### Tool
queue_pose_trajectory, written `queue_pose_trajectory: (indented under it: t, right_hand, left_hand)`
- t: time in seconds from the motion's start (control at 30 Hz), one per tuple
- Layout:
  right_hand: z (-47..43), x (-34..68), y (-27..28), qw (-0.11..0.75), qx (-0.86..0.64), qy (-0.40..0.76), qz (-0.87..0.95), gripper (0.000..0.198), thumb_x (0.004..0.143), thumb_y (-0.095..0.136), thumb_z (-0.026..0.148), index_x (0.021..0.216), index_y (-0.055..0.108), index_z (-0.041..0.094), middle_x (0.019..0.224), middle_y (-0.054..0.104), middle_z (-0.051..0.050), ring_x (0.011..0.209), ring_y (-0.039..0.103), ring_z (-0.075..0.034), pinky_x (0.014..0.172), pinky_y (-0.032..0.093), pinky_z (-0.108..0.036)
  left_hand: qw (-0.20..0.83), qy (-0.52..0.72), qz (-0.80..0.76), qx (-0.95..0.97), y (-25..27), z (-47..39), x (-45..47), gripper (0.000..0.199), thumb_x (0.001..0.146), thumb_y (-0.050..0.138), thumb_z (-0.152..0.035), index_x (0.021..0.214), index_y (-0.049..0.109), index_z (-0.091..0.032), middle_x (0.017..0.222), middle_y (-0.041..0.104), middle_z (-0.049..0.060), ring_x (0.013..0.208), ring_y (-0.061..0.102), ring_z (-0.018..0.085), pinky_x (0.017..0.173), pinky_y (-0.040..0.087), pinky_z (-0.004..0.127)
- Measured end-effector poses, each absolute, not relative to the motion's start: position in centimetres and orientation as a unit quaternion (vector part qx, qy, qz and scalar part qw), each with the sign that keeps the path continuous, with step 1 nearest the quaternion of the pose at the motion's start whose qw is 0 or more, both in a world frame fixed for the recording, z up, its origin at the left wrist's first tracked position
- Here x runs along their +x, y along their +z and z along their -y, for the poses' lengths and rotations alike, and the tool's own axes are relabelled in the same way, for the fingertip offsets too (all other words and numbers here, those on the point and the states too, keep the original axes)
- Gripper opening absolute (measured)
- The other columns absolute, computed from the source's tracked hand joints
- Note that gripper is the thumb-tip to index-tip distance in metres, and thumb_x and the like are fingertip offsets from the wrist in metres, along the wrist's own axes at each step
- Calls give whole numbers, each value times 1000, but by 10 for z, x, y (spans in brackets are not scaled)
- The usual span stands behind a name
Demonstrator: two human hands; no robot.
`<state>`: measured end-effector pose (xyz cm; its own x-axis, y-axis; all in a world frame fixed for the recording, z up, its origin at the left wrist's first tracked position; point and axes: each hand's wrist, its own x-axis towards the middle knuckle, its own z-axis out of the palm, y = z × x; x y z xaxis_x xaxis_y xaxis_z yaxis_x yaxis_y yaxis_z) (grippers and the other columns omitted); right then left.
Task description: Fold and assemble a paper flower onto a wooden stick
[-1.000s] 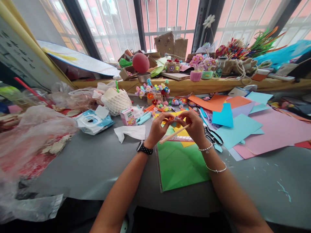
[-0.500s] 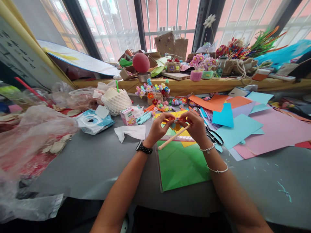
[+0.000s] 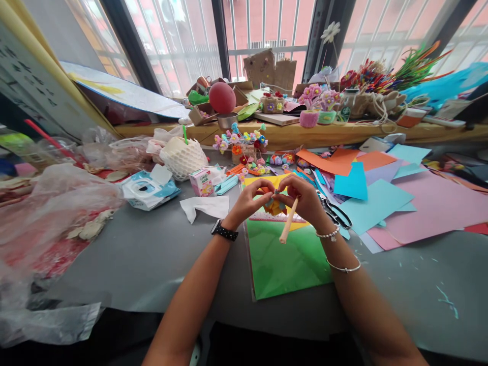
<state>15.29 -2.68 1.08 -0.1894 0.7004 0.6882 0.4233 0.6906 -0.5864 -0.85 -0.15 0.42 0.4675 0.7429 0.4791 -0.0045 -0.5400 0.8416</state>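
Above the green sheet (image 3: 284, 264), my left hand (image 3: 250, 202) and my right hand (image 3: 304, 198) meet with fingertips pinched together. Between them is a small orange, yellow and pale blue craft piece (image 3: 275, 206), partly hidden by the fingers. It looks like folded paper; the exact kind is not clear. A pale wooden stick (image 3: 290, 221) is also tucked in my right hand, its free end slanting down toward me. Under the hands lie yellow paper (image 3: 249, 181) and a pinkish ruler-like strip (image 3: 263, 217). Black-handled scissors (image 3: 338, 213) rest right beside my right wrist.
Coloured paper sheets (image 3: 438, 198) spread over the right side. On the left are a wet-wipe pack (image 3: 147, 188), a small pink box (image 3: 201, 183), a white tissue (image 3: 206, 207) and plastic bags (image 3: 64, 198). A small flower arrangement (image 3: 244, 145) stands behind the hands, before a cluttered windowsill.
The wooden stick has swung from pointing down-left to pointing nearly straight toward me. The craft piece shows more of its orange and yellow below the fingers. Both hands stay nearly in place.
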Motion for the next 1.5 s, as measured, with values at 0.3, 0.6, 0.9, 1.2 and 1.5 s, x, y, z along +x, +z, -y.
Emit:
queue_pose_trajectory:
  t: [0.3, 0.6, 0.9, 1.2, 1.5]
  right_hand:
    - [25, 152, 7, 486, -354, 164, 782, 16, 71, 61, 26, 71, 47, 18, 61, 37, 5, 50, 30, -6, 44, 28, -20]
    - [25, 153, 5, 466, -362, 192, 784, 16, 71, 60, 27, 73, 47, 19, 55, 33, 8, 47, 29, -5, 42, 25, -19]
    - [25, 157, 5, 473, -371, 160, 783, 16, 70, 60, 28, 74, 48, 20, 54, 34, 8, 47, 30, -5, 43, 24, -20]
    - [23, 161, 6, 473, -382, 102, 787, 13, 70, 61, 27, 73, 50, 20, 60, 50, 5, 47, 37, -5, 42, 28, -21]
    - [21, 163, 5, 484, -382, 33, 787, 11, 74, 57, 32, 76, 52, 22, 75, 60, 0, 66, 54, -12, 51, 40, -25]
  left_hand:
    - [394, 442, -271, 759, 5, 1, -9, 6, 73, 51, -21, 75, 51, -15, 74, 53, 1, 71, 51, 10, 65, 43, 22]
    - [397, 452, -255, 757, 3, -1, -9, 3, 71, 49, -17, 74, 50, -16, 73, 52, 0, 71, 50, 9, 63, 43, 20]
    - [404, 458, -261, 748, 5, 1, -8, 5, 72, 52, -20, 71, 49, -16, 73, 51, 0, 69, 49, 9, 62, 43, 21]
    - [417, 437, -274, 749, 7, 5, -8, 8, 75, 53, -22, 78, 53, -15, 78, 53, 2, 75, 53, 11, 68, 46, 24]
    - [375, 466, -292, 746, 8, 5, -5, 13, 73, 58, -25, 81, 53, -15, 83, 56, 2, 79, 55, 10, 72, 47, 24]
